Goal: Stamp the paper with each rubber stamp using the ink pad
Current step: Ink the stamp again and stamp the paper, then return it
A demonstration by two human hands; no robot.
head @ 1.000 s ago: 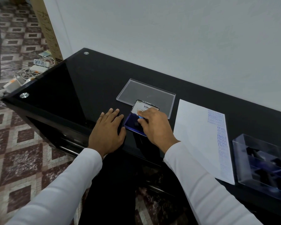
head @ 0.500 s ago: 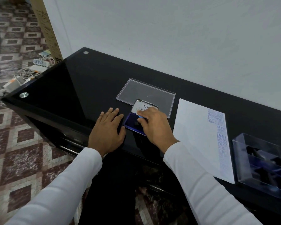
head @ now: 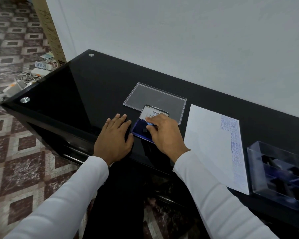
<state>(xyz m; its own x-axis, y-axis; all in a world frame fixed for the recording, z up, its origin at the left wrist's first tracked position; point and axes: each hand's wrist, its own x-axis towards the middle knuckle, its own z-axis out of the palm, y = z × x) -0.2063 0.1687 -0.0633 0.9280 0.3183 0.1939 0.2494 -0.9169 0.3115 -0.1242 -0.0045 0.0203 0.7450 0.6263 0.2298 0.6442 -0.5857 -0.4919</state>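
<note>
The open blue ink pad (head: pixel 138 129) lies on the black glass desk, its lid (head: pixel 151 113) tipped up with a white label. My right hand (head: pixel 164 135) pinches a small rubber stamp (head: pixel 149 125) with a light blue top, held down on the pad. My left hand (head: pixel 115 138) lies flat on the desk just left of the pad, its thumb by the pad's edge. The white paper (head: pixel 212 145) sits to the right, with a column of blue stamp prints (head: pixel 235 142) along its far side.
A clear plastic lid (head: pixel 145 94) lies flat behind the ink pad. A clear box (head: pixel 259 171) holding several dark stamps stands at the right, beside the paper. The desk's front edge (head: pixel 72 135) runs close to my arms. Cables and power strips (head: pixel 36 71) lie on the floor at left.
My right hand has lifted slightly at the fingers, so more of the stamp and pad shows. My left hand has stayed put.
</note>
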